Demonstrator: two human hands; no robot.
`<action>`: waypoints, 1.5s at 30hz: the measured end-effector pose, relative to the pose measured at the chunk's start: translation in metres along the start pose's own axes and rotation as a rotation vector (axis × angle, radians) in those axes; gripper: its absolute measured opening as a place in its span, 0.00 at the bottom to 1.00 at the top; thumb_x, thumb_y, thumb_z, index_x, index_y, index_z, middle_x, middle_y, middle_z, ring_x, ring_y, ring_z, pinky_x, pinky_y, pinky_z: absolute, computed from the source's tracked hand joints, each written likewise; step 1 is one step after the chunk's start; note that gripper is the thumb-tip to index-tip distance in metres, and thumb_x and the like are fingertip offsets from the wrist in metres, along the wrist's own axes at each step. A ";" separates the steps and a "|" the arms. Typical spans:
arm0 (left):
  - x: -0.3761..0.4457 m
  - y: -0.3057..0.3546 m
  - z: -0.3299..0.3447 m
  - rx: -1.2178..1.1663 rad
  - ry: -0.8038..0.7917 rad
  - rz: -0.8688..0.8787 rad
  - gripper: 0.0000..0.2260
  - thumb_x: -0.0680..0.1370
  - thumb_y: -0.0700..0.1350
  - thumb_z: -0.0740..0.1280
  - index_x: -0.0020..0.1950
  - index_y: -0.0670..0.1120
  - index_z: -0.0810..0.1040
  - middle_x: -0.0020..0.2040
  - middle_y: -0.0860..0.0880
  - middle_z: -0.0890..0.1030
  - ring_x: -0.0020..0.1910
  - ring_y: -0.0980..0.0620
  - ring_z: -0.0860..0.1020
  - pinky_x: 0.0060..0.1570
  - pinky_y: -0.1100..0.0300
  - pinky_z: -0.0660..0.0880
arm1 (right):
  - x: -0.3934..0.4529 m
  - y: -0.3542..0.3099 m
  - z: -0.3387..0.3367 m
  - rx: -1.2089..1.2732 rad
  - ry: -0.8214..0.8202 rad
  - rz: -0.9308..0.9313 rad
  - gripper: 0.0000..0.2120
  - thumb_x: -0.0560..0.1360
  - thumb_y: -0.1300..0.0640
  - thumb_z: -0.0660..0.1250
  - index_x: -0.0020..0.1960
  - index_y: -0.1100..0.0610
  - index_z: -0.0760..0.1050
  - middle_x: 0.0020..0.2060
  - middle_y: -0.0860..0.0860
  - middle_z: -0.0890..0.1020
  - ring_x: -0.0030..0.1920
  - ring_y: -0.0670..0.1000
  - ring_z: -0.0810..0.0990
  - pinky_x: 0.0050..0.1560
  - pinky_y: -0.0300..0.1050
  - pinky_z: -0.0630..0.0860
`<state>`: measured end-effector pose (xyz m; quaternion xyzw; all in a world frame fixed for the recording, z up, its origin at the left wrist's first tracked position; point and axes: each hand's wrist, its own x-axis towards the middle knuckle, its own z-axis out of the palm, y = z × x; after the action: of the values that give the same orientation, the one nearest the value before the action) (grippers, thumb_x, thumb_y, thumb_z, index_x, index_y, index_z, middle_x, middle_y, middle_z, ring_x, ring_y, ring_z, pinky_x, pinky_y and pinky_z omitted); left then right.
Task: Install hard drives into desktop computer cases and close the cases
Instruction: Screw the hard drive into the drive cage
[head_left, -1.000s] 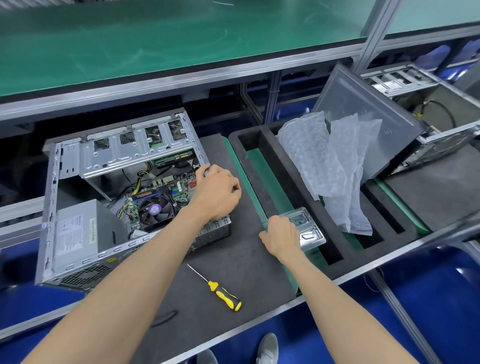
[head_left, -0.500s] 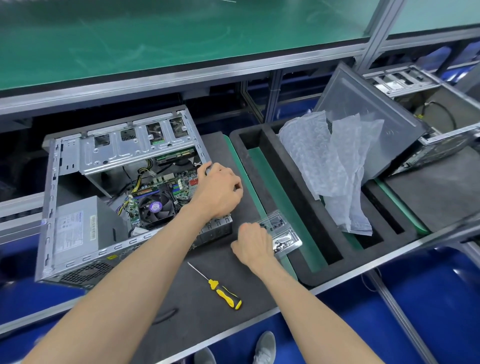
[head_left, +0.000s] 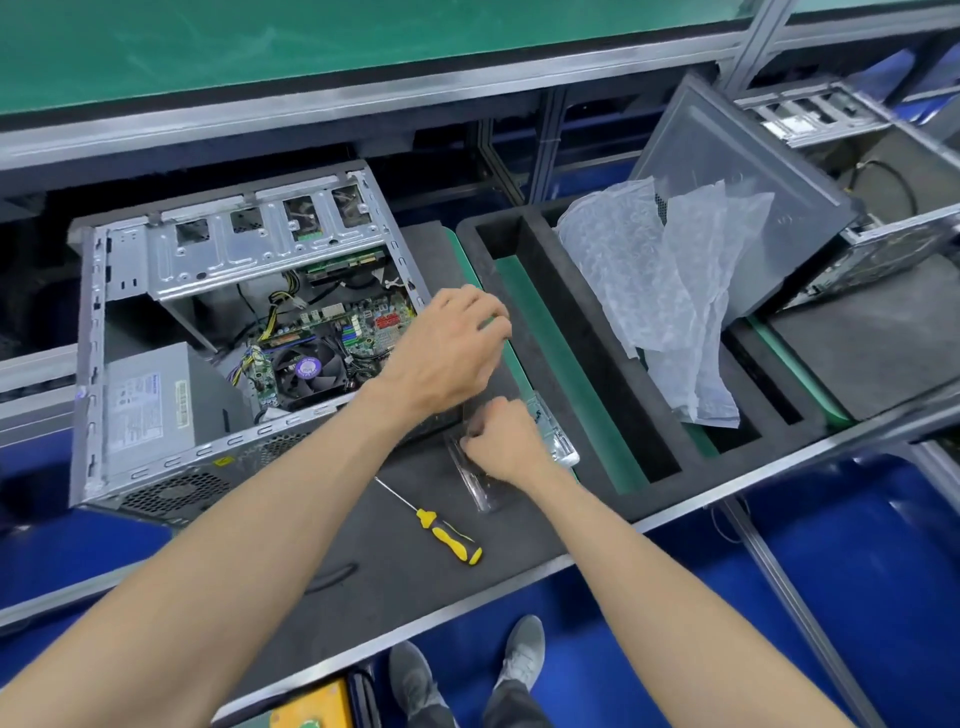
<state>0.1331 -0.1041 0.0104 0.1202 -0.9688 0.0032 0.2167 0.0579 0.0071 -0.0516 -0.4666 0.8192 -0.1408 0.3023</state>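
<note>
Clear-packaged hard drive (head_left: 556, 439): on the counter (head_left: 363, 525), right of the open computer case (head_left: 228, 332); your right hand (head_left: 501, 447) pinches its wrapper. Your left hand (head_left: 447, 348), fingers loosely spread, hovers above. Yellow screwdriver (head_left: 441, 532): nearby.

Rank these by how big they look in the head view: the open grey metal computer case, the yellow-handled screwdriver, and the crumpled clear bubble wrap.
1. Open grey metal computer case
2. Crumpled clear bubble wrap
3. Yellow-handled screwdriver
</note>
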 end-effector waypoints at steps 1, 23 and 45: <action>-0.005 0.006 0.001 -0.013 0.031 0.089 0.05 0.77 0.39 0.68 0.51 0.42 0.81 0.53 0.45 0.81 0.52 0.43 0.76 0.50 0.49 0.72 | 0.001 0.008 -0.008 0.017 0.016 -0.002 0.06 0.69 0.59 0.68 0.33 0.55 0.75 0.37 0.58 0.82 0.43 0.61 0.81 0.41 0.48 0.78; -0.045 0.068 0.081 -0.530 -0.535 -0.448 0.09 0.75 0.44 0.76 0.54 0.47 0.86 0.47 0.51 0.75 0.50 0.48 0.78 0.54 0.53 0.74 | -0.010 0.098 -0.057 -0.054 -0.037 -0.104 0.08 0.71 0.63 0.75 0.48 0.55 0.87 0.43 0.50 0.84 0.39 0.45 0.77 0.48 0.33 0.70; -0.051 0.066 0.086 -0.528 -0.488 -0.463 0.05 0.76 0.43 0.72 0.50 0.50 0.83 0.47 0.54 0.71 0.46 0.51 0.75 0.49 0.57 0.73 | -0.007 0.100 -0.050 -0.240 -0.145 -0.274 0.05 0.78 0.56 0.68 0.48 0.50 0.83 0.45 0.42 0.75 0.51 0.50 0.77 0.53 0.50 0.75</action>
<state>0.1261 -0.0328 -0.0863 0.2721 -0.9067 -0.3221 -0.0008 -0.0382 0.0632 -0.0613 -0.6153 0.7351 -0.0477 0.2807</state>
